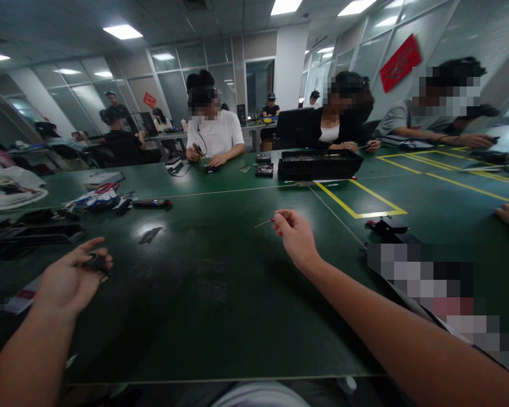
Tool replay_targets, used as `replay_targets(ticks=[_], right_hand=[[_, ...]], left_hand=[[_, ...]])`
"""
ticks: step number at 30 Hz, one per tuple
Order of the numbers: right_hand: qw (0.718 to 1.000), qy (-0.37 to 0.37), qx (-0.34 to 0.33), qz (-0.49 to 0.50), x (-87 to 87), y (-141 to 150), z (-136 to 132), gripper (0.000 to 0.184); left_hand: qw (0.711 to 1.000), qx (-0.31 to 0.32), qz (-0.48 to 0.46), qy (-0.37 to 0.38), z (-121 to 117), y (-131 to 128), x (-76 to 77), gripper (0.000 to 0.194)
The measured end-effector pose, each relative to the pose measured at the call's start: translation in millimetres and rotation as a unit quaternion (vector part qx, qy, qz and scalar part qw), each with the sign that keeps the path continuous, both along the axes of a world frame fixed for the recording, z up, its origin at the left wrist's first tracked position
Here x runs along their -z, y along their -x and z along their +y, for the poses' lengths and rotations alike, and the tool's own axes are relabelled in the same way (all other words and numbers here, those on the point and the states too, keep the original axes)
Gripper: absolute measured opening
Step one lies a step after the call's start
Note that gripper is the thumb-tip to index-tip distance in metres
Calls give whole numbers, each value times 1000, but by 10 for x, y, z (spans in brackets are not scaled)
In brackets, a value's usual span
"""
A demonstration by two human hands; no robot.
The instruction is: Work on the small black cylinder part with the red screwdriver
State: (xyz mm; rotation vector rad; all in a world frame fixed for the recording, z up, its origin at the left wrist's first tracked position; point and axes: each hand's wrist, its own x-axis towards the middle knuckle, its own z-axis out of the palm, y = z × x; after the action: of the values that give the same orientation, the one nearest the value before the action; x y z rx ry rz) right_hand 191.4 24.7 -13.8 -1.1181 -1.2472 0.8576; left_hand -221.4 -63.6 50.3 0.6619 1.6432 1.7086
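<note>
My right hand [294, 234] is closed on a thin screwdriver [264, 223], whose metal shaft points left above the green table [246, 316]. The red part of its handle shows at my fingertips. On the left, my left hand [74, 274] is turned palm up with the fingers curled round a small black part [96, 262]. Its exact kind is too blurred to make out. Both hands are held over the table, well apart from each other.
Black trays [34, 234] and a heap of tools [95, 200] lie at the left, beside a dark pen-shaped tool [152, 203]. A long black box [320, 164] stands at the far side. Yellow tape [382, 215] marks the right. Co-workers sit opposite.
</note>
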Motion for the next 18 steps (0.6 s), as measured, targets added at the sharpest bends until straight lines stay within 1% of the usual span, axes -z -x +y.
replay_targets(ticks=[1, 3, 5, 7, 8, 11, 13, 16, 18], right_hand=[[1000, 2, 0, -2, -6, -1, -5, 26], [1000, 7, -5, -6, -15, -5, -11, 28], [1000, 10, -12, -6, -21, -11, -14, 29], [1000, 8, -24, -14, -28, -17, -18, 28], [999, 4, -30, -25, -33, -19, -23, 27], [995, 0, -43, -87, -64, -18, -58, 34], [992, 1, -41, -117, -94, -12, -92, 37], [994, -12, -31, -108, -135, 0, -134, 36], [996, -30, -22, -82, -154, 8, -148, 37]], left_hand=[[999, 28, -37, -8, 64, -131, -16, 38], [995, 77, -56, -22, 207, -423, -46, 40], [989, 141, -44, -24, 367, -722, -54, 48], [983, 183, -16, -24, 535, -992, -30, 59], [979, 204, 0, -20, 615, -1112, -6, 58], [959, 272, 75, -8, 810, -1433, 107, 48], [942, 322, 96, -15, 886, -1629, 213, 42], [917, 385, 90, -59, 925, -1894, 409, 42], [906, 402, 94, -91, 918, -2023, 546, 44]])
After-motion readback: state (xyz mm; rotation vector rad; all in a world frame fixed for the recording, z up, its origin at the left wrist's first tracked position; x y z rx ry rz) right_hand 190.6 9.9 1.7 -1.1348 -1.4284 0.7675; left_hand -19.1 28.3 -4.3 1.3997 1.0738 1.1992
